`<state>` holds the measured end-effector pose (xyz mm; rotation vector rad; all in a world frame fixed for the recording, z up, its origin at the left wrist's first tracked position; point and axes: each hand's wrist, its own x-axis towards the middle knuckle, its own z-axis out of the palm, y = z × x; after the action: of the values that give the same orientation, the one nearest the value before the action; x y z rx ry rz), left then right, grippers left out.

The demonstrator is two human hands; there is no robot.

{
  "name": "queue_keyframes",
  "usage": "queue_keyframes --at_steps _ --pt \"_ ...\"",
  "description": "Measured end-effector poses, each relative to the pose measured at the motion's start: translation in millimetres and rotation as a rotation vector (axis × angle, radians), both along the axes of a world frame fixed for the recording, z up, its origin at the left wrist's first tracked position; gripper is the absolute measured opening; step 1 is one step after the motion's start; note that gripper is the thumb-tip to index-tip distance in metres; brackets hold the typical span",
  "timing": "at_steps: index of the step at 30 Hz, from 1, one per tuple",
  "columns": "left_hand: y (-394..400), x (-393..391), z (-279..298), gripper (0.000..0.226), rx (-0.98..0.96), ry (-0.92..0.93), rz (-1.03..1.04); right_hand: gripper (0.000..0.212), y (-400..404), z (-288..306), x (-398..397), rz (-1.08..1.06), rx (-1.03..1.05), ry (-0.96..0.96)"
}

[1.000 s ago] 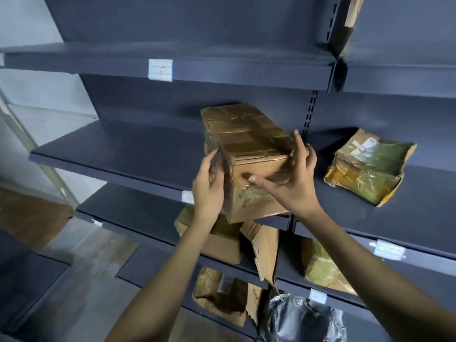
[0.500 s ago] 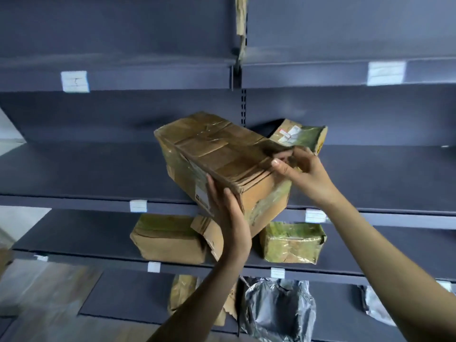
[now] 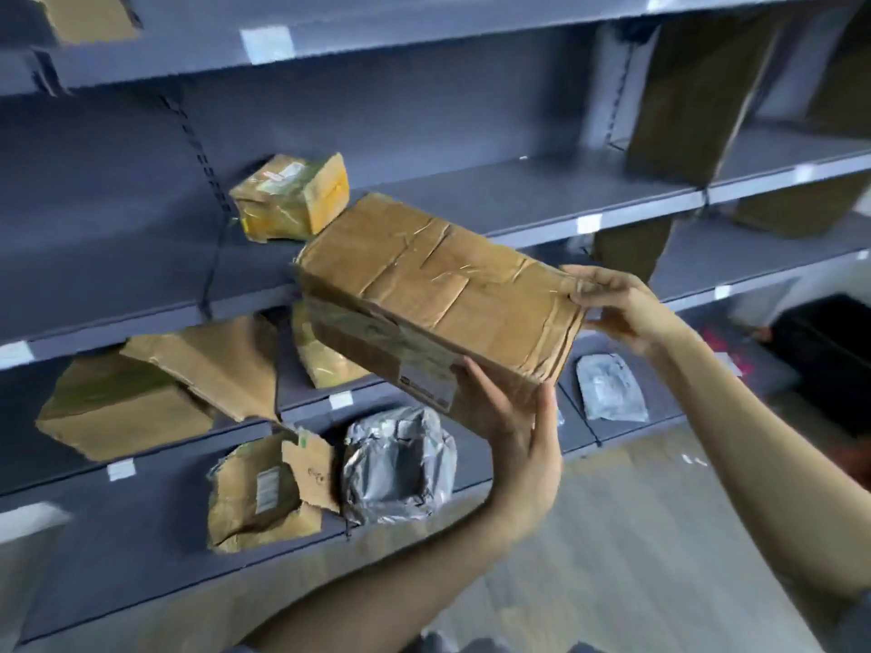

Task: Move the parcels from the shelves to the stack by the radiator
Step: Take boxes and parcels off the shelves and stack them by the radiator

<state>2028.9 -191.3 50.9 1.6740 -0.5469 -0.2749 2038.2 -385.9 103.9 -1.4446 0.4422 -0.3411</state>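
Note:
A long taped cardboard parcel (image 3: pixel 433 285) hangs in the air in front of the grey shelves (image 3: pixel 518 195), tilted down to the right. My left hand (image 3: pixel 513 421) grips it from below near its near end. My right hand (image 3: pixel 617 304) holds its right end. On the shelf behind it lies a small yellow-brown parcel (image 3: pixel 292 195). Lower shelves carry a brown box (image 3: pixel 118 407) with a torn flap, a yellowish parcel (image 3: pixel 320 355), a torn box (image 3: pixel 268 492), a grey plastic bag (image 3: pixel 400 464) and a flat grey mailer (image 3: pixel 608 386). Neither the radiator nor the stack is in view.
Dark brown boxes (image 3: pixel 697 87) stand on the shelves at the upper right. A wooden floor (image 3: pixel 636 534) runs along the foot of the shelves. A dark object (image 3: pixel 829 351) sits low at the far right.
The parcel has come off the shelf and swung to the right, away from the shelves. My view has turned right; my left hand has slid under the parcel's near end.

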Motion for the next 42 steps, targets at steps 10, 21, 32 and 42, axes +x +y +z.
queue_keyframes --at_steps 10,21,32,42 --pt "-183 -146 4 0.053 -0.111 0.208 -0.614 0.039 -105 -19 -299 -0.854 0.096 0.057" --pt "-468 -290 -59 0.041 0.382 0.419 -1.047 0.048 -226 -80 -479 -1.375 0.199 0.137" --pt "-689 -410 -99 0.047 0.749 0.456 -1.336 0.049 -394 -129 -592 -1.616 0.438 0.326" --pt "-812 -604 -159 0.051 0.98 0.553 -1.366 0.035 -524 -184 -784 -1.711 0.427 0.439"
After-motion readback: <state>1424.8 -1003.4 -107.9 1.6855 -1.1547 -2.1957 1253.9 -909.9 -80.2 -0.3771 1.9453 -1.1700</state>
